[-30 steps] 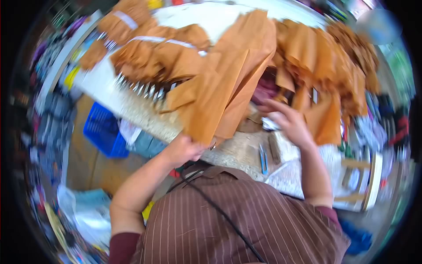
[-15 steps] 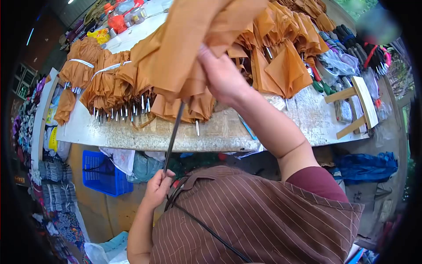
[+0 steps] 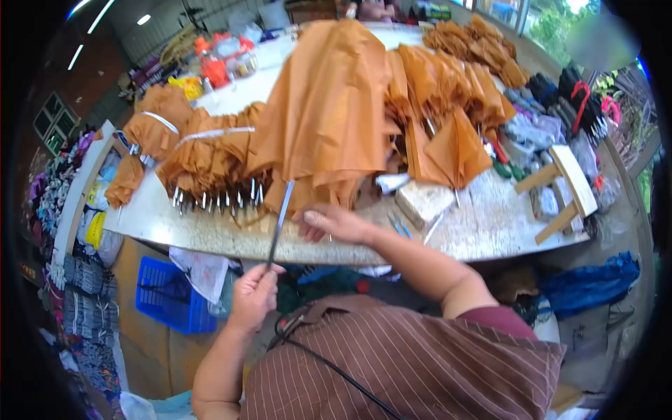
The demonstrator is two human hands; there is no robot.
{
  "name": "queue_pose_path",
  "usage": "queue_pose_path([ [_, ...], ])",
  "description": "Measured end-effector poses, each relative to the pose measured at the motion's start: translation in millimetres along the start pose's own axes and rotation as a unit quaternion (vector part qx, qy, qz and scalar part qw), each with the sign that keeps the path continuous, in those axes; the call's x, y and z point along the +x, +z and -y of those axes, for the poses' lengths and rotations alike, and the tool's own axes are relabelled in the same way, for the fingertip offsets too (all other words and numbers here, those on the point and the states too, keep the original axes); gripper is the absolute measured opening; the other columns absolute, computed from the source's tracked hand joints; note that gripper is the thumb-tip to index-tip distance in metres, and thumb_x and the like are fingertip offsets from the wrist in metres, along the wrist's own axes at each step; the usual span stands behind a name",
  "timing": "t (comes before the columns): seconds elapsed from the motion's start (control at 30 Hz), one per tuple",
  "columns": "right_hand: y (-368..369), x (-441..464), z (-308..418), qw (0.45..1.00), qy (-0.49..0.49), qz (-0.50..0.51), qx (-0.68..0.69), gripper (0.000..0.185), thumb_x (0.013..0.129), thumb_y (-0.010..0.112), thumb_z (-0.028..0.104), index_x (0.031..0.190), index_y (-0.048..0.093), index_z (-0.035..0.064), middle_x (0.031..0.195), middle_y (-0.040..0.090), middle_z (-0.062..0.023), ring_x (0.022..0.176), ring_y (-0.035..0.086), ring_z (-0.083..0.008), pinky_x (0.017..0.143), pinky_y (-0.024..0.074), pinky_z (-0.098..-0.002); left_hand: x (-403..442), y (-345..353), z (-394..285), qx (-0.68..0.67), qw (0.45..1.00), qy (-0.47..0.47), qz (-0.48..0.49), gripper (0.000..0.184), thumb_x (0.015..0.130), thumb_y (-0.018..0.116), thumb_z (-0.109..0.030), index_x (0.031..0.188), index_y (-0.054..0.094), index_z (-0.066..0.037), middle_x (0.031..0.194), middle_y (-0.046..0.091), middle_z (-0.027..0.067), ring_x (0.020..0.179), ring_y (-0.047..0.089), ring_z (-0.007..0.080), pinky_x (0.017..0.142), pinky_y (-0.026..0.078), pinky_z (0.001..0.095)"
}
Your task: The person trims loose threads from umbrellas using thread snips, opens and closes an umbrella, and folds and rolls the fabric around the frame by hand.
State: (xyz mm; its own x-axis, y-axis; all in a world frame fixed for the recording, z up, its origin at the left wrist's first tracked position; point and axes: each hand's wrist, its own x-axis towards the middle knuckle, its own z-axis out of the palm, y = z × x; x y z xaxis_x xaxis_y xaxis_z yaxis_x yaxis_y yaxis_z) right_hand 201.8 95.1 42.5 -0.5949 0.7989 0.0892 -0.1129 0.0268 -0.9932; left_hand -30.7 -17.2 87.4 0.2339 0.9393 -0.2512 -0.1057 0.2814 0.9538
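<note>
An umbrella with loose orange-brown cloth (image 3: 329,105) stands out over the table, its metal shaft (image 3: 280,224) slanting down toward me. My left hand (image 3: 254,297) is closed round the shaft's lower end. Just right of the shaft, below the cloth's hem, my right hand (image 3: 332,224) has its fingers apart and holds nothing. Bundled umbrellas in the same cloth (image 3: 213,150), tied with white bands, lie to the left with their shaft ends toward me. More orange-brown umbrellas (image 3: 448,84) lie to the right.
On the worktable (image 3: 210,234) are a pale block (image 3: 425,203), blue-handled pliers (image 3: 399,225) and a wooden frame (image 3: 570,182) at the right. A blue crate (image 3: 173,294) sits below on the left. At the far edge, part of a person (image 3: 376,10) shows.
The umbrella's cloth now hangs more upright and its shaft shows below the hem. My right hand has let go of the cloth and come down beside the shaft; my left hand still grips the shaft.
</note>
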Motion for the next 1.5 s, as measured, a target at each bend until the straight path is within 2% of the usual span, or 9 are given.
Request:
queue_pose_path([
  [0.13,29,9,55,0.957,-0.161,-0.192,0.143,0.04,0.097,0.039,0.037,0.117,0.044,0.003,0.098,0.054,-0.0049,0.087,0.054,-0.0137,0.08,0.0454,-0.0303,9,30,-14,-0.094,0.986,-0.059,0.125,0.021,0.096,0.046,-0.02,0.106,0.052,-0.003,0.057,0.03,-0.0059,0.042,0.026,0.0032,0.038,0.022,0.0189],
  [0.27,16,6,82,0.925,-0.211,-0.113,0.295,0.033,0.096,0.043,0.029,0.118,0.044,0.0036,0.093,0.053,-0.0031,0.083,0.052,-0.0132,0.075,0.0434,-0.0285,19,45,-30,-0.287,0.91,-0.111,0.277,0.024,0.096,0.044,-0.022,0.109,0.05,-0.002,0.057,0.03,-0.0033,0.042,0.027,0.0053,0.037,0.023,0.0201],
  [0.37,0,-7,104,0.931,-0.245,-0.114,0.246,0.027,0.098,0.039,0.028,0.107,0.049,0.0044,0.086,0.054,-0.0022,0.078,0.052,-0.0115,0.072,0.0431,-0.0258,20,48,-35,-0.378,0.842,-0.131,0.362,0.024,0.097,0.042,-0.021,0.111,0.05,-0.002,0.057,0.031,-0.0035,0.042,0.027,0.0052,0.037,0.023,0.0199],
  [0.47,-6,-6,124,0.932,-0.224,-0.234,0.163,0.024,0.096,0.043,0.029,0.095,0.05,0.0062,0.08,0.056,-0.0025,0.067,0.053,-0.0115,0.063,0.0434,-0.0257,20,62,-48,-0.145,0.959,-0.036,0.241,0.025,0.097,0.043,-0.022,0.112,0.051,-0.004,0.057,0.03,-0.0054,0.043,0.027,0.0036,0.038,0.023,0.0191],
  [0.57,-12,6,139,0.903,-0.214,-0.328,0.177,0.02,0.093,0.046,0.026,0.087,0.051,0.0071,0.075,0.056,-0.0038,0.06,0.052,-0.0148,0.056,0.0442,-0.0288,28,74,-51,-0.015,0.984,0.053,0.171,0.024,0.097,0.044,-0.023,0.111,0.051,-0.005,0.057,0.029,-0.0078,0.043,0.026,0.0017,0.039,0.022,0.0182],
  [0.77,-31,3,204,0.887,-0.263,-0.273,0.262,0.008,0.091,0.047,0.009,0.092,0.05,0.0019,0.076,0.052,-0.0084,0.068,0.052,-0.0188,0.065,0.048,-0.0305,24,90,-85,-0.153,0.95,0.011,0.272,0.026,0.097,0.043,-0.025,0.113,0.052,-0.006,0.059,0.03,-0.0068,0.043,0.025,0.0026,0.038,0.021,0.0178],
  [1.07,-128,22,313,0.884,-0.306,-0.315,0.159,0.016,0.093,0.052,0.017,0.086,0.051,0.0031,0.072,0.055,-0.0049,0.065,0.054,-0.0161,0.057,0.0477,-0.0265,-16,57,-71,-0.185,0.924,-0.032,0.333,0.025,0.096,0.044,-0.02,0.115,0.049,-0.005,0.058,0.028,-0.0058,0.042,0.024,0.0039,0.038,0.021,0.0201],
  [1.2,-110,48,318,0.891,-0.315,-0.272,0.179,0.014,0.091,0.055,0.015,0.087,0.051,0.0021,0.074,0.055,-0.0055,0.066,0.053,-0.0158,0.056,0.0473,-0.0262,-33,48,-69,-0.262,0.895,-0.066,0.354,0.027,0.096,0.044,-0.022,0.115,0.047,-0.003,0.056,0.026,-0.0041,0.041,0.024,0.0052,0.038,0.023,0.0224],
  [1.5,-47,58,327,0.842,-0.319,0.221,0.375,0.028,0.088,0.055,0.02,0.106,0.055,-0.0017,0.086,0.058,-0.0076,0.073,0.054,-0.0148,0.063,0.0428,-0.0254,-70,16,-52,-0.413,0.773,-0.082,0.474,0.038,0.097,0.043,-0.025,0.12,0.042,0.004,0.056,0.028,-0.0031,0.041,0.027,0.0056,0.038,0.024,0.0229],
])
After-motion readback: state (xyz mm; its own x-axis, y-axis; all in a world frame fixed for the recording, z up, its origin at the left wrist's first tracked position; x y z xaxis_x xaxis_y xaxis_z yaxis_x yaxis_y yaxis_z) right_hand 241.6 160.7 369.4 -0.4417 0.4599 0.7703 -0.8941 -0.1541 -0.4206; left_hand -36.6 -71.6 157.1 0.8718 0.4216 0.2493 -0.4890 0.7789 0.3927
